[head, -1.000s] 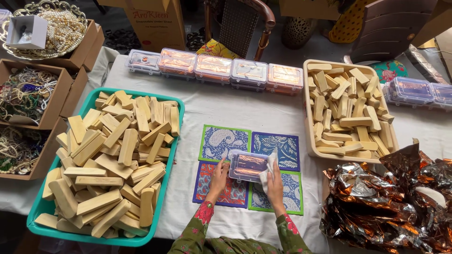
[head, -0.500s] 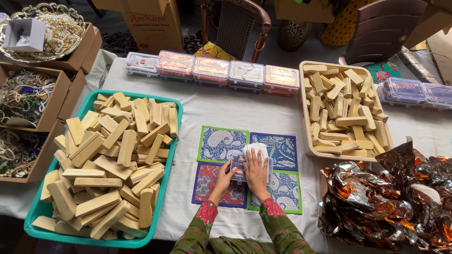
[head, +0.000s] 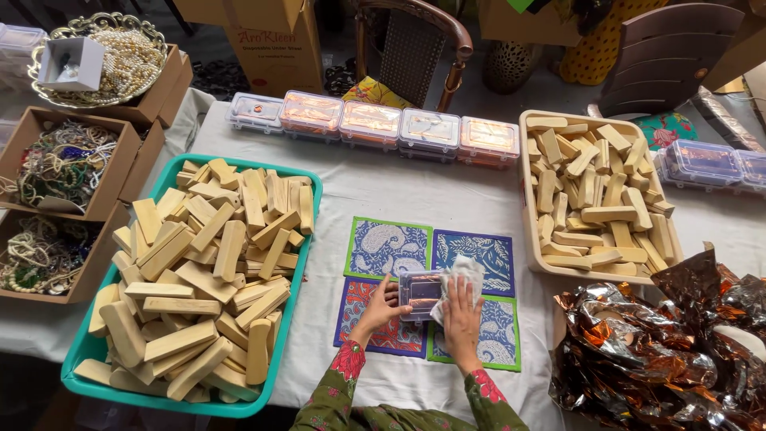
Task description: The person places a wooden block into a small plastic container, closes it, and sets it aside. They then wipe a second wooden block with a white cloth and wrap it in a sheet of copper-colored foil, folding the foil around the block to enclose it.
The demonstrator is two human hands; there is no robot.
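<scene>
Pressing down at table centre: right hand [head: 461,313] lies flat, fingers together, on a white cloth [head: 463,274] that drapes over the right part of a small clear plastic box [head: 420,292]. Palm bears on cloth and box lid; nothing is pinched between the fingers. Left hand [head: 381,307] steadies the same box from its 9 o'clock side, fingers curled narrow against the box edge, thumb at the near corner. Both sleeves are green with red floral cuffs.

Box sits at the meeting point of four patterned mats [head: 431,291], blue and purple paisley squares with green or dark borders, laid two by two on the white tablecloth [head: 415,191].

At 9 o'clock of the hands: a teal tray [head: 92,381] heaped with pale wooden blocks [head: 203,271]. At 2 o'clock: a beige tray [head: 533,255] holding more of the same blocks, loosely piled. At 12 o'clock: a row of five clear lidded boxes [head: 371,126] with orange-tinted contents, set edge to edge along the far table side. Two more such boxes stand at far right, beyond the beige tray.

At 4 o'clock: a crumpled heap of coppery metallic foil [head: 662,351]. Far left, off the table edge: cardboard boxes [head: 72,160] of beaded jewellery, and a gilt dish of pearls.
</scene>
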